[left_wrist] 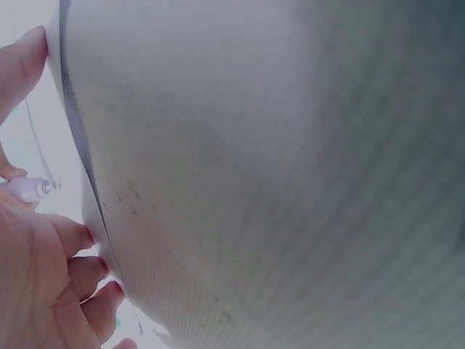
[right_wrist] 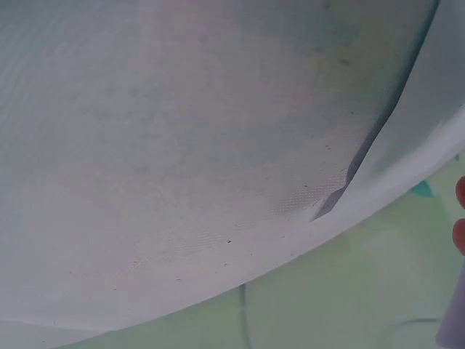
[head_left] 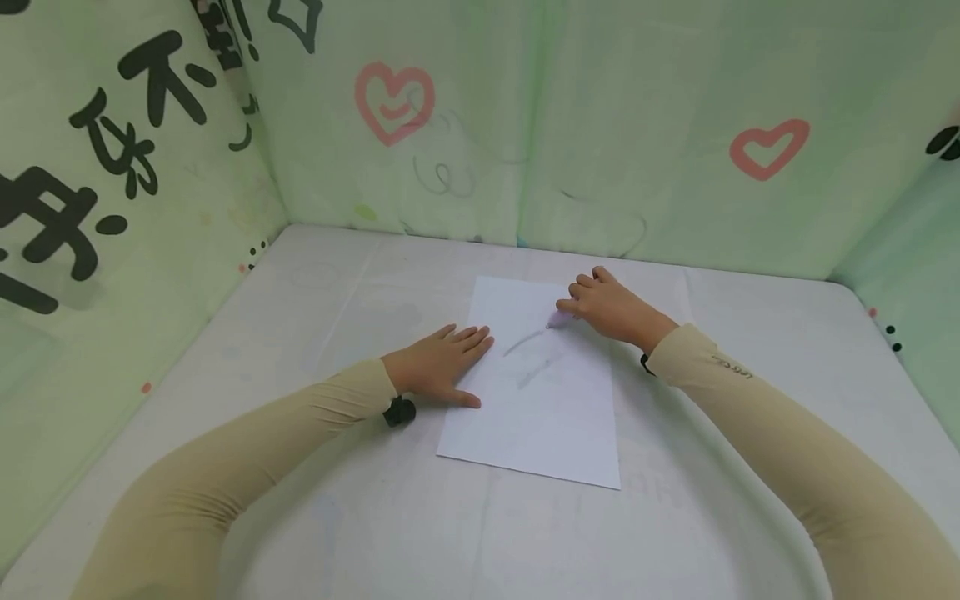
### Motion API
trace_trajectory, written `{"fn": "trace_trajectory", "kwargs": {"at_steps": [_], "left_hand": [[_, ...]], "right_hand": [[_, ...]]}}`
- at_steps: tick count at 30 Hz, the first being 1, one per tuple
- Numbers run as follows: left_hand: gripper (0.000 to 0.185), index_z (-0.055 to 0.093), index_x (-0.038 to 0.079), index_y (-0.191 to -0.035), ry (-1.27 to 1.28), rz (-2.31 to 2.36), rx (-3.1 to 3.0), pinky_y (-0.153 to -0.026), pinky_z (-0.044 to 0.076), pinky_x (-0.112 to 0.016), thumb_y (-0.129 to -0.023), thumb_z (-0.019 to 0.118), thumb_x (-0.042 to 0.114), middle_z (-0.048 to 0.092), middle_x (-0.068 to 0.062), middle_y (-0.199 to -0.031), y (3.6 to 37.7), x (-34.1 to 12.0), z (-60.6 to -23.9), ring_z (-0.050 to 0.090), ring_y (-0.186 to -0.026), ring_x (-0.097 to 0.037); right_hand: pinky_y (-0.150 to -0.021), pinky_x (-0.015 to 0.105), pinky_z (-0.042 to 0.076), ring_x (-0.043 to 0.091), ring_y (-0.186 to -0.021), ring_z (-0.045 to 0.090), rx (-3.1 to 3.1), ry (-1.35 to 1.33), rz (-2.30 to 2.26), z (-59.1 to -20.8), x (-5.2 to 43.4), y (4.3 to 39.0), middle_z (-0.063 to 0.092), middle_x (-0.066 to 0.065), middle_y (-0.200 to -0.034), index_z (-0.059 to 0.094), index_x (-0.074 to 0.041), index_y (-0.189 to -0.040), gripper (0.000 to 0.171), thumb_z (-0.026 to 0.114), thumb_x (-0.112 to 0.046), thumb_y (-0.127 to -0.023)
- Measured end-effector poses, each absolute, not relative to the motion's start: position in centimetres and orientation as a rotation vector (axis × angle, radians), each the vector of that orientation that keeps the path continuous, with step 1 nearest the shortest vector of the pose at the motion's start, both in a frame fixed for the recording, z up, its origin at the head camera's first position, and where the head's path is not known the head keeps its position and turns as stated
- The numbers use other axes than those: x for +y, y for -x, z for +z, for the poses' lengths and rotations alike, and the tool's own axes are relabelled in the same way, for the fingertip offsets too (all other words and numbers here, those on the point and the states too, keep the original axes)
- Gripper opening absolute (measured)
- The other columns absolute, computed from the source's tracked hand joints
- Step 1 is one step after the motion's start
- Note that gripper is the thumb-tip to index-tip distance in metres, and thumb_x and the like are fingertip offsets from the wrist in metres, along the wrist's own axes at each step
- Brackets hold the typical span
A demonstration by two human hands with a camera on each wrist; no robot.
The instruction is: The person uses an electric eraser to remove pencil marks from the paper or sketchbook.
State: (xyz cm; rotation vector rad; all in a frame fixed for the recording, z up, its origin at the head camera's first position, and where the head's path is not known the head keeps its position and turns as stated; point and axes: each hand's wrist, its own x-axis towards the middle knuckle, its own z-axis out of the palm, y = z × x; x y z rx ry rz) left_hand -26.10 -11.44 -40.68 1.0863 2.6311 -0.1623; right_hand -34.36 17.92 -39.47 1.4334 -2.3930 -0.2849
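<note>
A white sheet of paper (head_left: 540, 408) lies on the white table (head_left: 345, 517). It bears two faint grey strokes (head_left: 525, 340). My left hand (head_left: 450, 362) lies flat on the sheet's left edge, fingers straight and thumb spread. At the sheet's upper right my right hand (head_left: 592, 304) pinches a small pale purple pen (head_left: 557, 319), its tip at the end of the upper stroke. The left wrist view shows my left fingers (left_wrist: 80, 276), the paper's edge (left_wrist: 76, 131) and the pale purple pen (left_wrist: 29, 189) beyond. In the right wrist view only the sheet's corner (right_wrist: 407, 145) and two fingertips (right_wrist: 460, 218) appear.
Pale green cloth walls (head_left: 600, 142) printed with pink hearts and black characters close in the table at the back, left and right. A black wrist strap (head_left: 400, 411) sits on my left wrist. Both arms wear beige sleeves.
</note>
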Motion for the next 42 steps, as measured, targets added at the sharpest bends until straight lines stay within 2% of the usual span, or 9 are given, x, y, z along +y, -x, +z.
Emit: {"fn": "trace_trajectory", "kwargs": {"at_steps": [24,36,42], "left_hand": [[0.094,0.010,0.005,-0.151,-1.086,-0.165,2.629,-0.119,0.010,-0.046,-0.088,0.046,0.065,0.008,-0.012,-0.159,26.05,-11.40,-40.60,0.012,-0.147,-0.026],[0.095,0.010,0.006,-0.151,-1.087,-0.165,2.636,-0.119,0.010,-0.046,-0.087,0.046,0.065,0.008,-0.012,-0.159,26.05,-11.35,-40.74,0.012,-0.147,-0.026],[0.096,0.009,0.007,-0.152,-1.055,-0.157,2.627,-0.120,0.009,-0.045,-0.087,0.047,0.066,0.007,-0.011,-0.159,26.04,-11.22,-40.56,0.011,-0.147,-0.026]], "right_hand": [[-0.078,0.040,0.036,0.024,-0.078,0.049,-2.367,-1.448,-0.299,-39.47,17.69,34.32,0.059,0.009,-0.081,0.059,-0.012,-0.093,0.021,0.073,-0.007,-0.078],[-0.077,0.039,0.035,0.024,-0.078,0.049,-2.372,-1.442,-0.279,-39.44,17.75,34.30,0.059,0.010,-0.081,0.060,-0.012,-0.094,0.022,0.068,0.003,-0.079],[-0.075,0.038,0.033,0.023,-0.076,0.048,-2.350,-1.494,-0.261,-39.44,17.72,34.23,0.058,0.009,-0.079,0.059,-0.013,-0.093,0.020,0.072,-0.006,-0.079]]}}
